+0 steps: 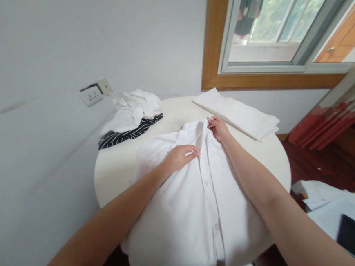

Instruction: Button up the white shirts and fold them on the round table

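Observation:
A white button-up shirt lies front side up across the round table, its lower end hanging over the near edge. My left hand pinches the shirt's button placket a little below the collar. Up at the collar, my right hand has its fingers closed on the fabric at the right side. Two buttons show on the placket below my hands. Both forearms rest over or beside the shirt.
A crumpled white garment sits on a black-and-white striped cloth at the back left. A folded white garment lies at the back right. Wall sockets, a window and a red curtain surround the table; papers and a phone lie lower right.

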The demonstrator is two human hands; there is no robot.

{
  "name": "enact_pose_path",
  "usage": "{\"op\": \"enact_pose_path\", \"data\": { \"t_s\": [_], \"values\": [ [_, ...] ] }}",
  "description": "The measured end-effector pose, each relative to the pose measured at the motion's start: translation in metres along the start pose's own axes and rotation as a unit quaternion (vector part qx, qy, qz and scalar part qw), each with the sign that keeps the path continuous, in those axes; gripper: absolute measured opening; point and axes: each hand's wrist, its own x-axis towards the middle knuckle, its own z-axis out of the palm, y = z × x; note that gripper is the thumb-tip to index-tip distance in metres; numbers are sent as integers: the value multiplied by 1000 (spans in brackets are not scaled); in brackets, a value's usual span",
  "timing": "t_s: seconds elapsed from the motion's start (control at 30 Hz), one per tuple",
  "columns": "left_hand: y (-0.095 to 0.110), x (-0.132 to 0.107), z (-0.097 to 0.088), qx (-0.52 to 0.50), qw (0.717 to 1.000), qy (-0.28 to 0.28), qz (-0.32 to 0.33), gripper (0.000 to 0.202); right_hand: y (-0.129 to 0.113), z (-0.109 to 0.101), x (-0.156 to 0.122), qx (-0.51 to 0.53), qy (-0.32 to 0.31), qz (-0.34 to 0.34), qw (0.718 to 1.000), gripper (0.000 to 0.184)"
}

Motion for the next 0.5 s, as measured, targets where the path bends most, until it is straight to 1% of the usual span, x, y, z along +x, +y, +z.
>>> {"op": "enact_pose_path", "data": {
  "t_s": [0.1, 0.17, 0.23, 0.3, 0.37, 0.43, 0.5],
  "values": [
    [3, -4, -8, 34, 998, -56, 9, 33, -2, 0, -1, 1, 11, -10, 1000, 38],
    [7, -8, -11, 53, 994, -91, 26, 34, -3, 0, -1, 8, 16, -13, 1000, 38],
    [15, -12, -12, 69, 988, -114, 75, 35, -4, 0, -1, 16, 24, -19, 999, 38],
    [27, -16, -9, 71, 979, -130, 141, 35, -5, 0, -1, 19, 34, -25, 999, 39],
    [40, -20, -6, 53, 971, -150, 180, 35, -5, 0, 0, 15, 37, -25, 999, 39],
    [51, -26, -4, 24, 970, -174, 168, 35, -5, 0, 2, 15, 34, -20, 999, 37],
    [56, -34, -1, -13, 973, -198, 115, 35, -4, 0, 5, 22, 28, -19, 999, 36]
  ]
}}
